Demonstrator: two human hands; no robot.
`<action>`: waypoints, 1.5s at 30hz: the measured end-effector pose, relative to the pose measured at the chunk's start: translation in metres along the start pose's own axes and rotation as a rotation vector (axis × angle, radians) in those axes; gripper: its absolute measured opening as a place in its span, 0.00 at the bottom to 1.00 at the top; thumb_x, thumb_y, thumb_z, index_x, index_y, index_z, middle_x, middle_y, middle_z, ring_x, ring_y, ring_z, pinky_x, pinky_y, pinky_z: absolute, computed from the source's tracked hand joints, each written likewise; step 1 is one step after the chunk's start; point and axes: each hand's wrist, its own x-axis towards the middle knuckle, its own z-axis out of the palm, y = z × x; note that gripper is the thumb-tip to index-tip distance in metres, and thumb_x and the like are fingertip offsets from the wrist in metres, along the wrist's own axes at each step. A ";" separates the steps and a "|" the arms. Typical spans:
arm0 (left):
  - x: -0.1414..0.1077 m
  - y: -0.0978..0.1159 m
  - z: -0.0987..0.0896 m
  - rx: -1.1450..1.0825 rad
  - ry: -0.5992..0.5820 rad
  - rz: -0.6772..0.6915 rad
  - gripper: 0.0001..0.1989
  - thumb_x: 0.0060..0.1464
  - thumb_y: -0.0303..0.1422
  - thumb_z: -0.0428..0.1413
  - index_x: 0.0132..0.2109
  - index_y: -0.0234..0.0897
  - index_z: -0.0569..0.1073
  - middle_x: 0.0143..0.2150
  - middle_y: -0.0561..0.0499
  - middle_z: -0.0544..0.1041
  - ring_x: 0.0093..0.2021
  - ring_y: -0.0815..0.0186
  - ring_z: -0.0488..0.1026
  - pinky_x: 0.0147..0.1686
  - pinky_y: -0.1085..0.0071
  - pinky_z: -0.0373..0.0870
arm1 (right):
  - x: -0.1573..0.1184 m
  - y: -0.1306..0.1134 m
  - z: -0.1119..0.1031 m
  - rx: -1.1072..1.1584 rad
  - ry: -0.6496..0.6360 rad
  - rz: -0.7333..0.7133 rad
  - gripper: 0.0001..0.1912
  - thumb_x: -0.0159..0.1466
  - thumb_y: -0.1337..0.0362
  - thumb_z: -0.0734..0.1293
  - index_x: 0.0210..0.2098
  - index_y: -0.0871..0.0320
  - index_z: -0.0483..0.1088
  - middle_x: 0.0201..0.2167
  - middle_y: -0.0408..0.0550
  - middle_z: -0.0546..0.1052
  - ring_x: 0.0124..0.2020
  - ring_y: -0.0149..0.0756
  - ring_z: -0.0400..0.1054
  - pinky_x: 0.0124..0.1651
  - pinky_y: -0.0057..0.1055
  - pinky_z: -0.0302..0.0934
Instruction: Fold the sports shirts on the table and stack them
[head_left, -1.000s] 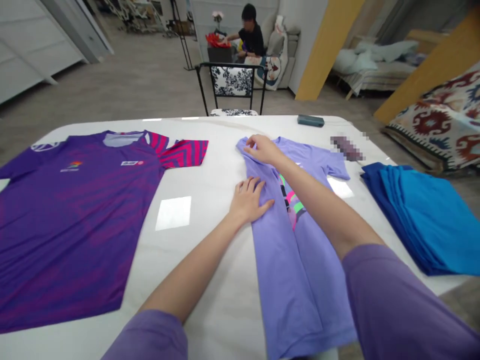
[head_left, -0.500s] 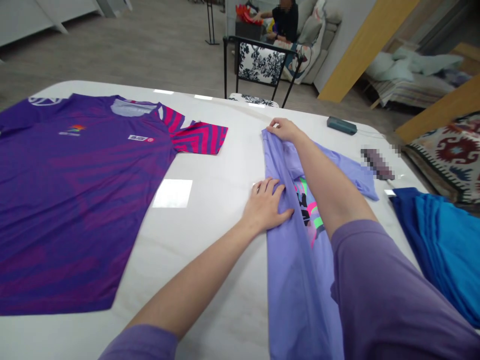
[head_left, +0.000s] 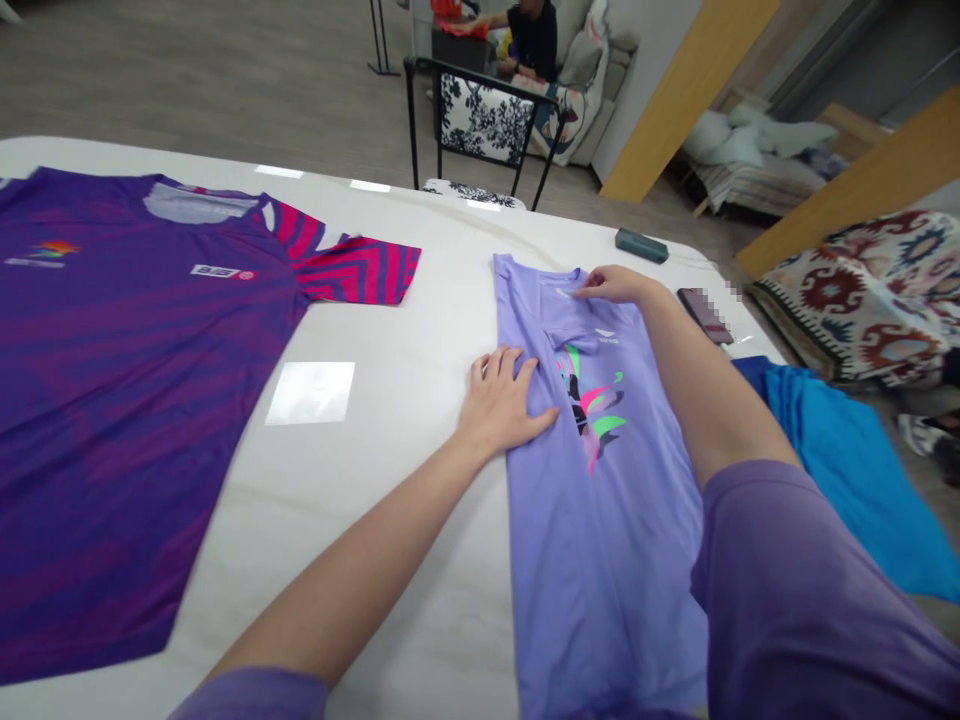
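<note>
A lavender T-shirt [head_left: 630, 510] with a bright printed design lies front up on the table, its left side folded inward over the front. My left hand [head_left: 501, 402] rests flat on that folded side, fingers spread. At the neckline, my right hand [head_left: 616, 284] has its fingers pinched together on the shirt's fabric; my forearm covers part of the shirt's right side. To the left, a purple T-shirt [head_left: 150, 400] with pink-striped sleeve is spread out flat, and neither hand touches it.
Blue folded clothes [head_left: 847, 460] lie at the table's right edge. A phone [head_left: 705, 314] and a dark green case [head_left: 641, 246] sit at the far right of the white table [head_left: 405, 480]. Beyond it stand a chair [head_left: 484, 120] and a seated person [head_left: 534, 40].
My right hand has moved from the shirt's far left corner to its neckline. More of the printed front now shows. My left hand stays on the folded side. The view has shifted right.
</note>
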 end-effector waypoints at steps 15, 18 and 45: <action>0.001 0.001 -0.003 0.018 -0.041 -0.010 0.44 0.65 0.62 0.59 0.78 0.44 0.69 0.80 0.39 0.65 0.80 0.42 0.57 0.79 0.43 0.53 | -0.058 0.024 0.018 0.337 0.247 0.223 0.15 0.70 0.62 0.76 0.51 0.63 0.72 0.42 0.56 0.81 0.40 0.39 0.73 0.55 0.46 0.73; 0.001 0.001 -0.002 0.022 -0.053 -0.007 0.45 0.64 0.64 0.58 0.78 0.43 0.68 0.81 0.39 0.64 0.81 0.41 0.56 0.80 0.43 0.51 | -0.107 0.006 0.034 0.233 0.496 0.073 0.21 0.71 0.59 0.75 0.59 0.61 0.71 0.53 0.60 0.79 0.46 0.43 0.74 0.60 0.47 0.72; 0.130 0.159 0.049 -0.151 -0.162 0.146 0.25 0.69 0.47 0.58 0.65 0.38 0.75 0.58 0.40 0.81 0.56 0.53 0.78 0.64 0.57 0.71 | -0.591 0.082 0.180 0.159 0.424 0.522 0.27 0.77 0.37 0.65 0.55 0.55 0.73 0.53 0.58 0.81 0.46 0.51 0.79 0.43 0.41 0.68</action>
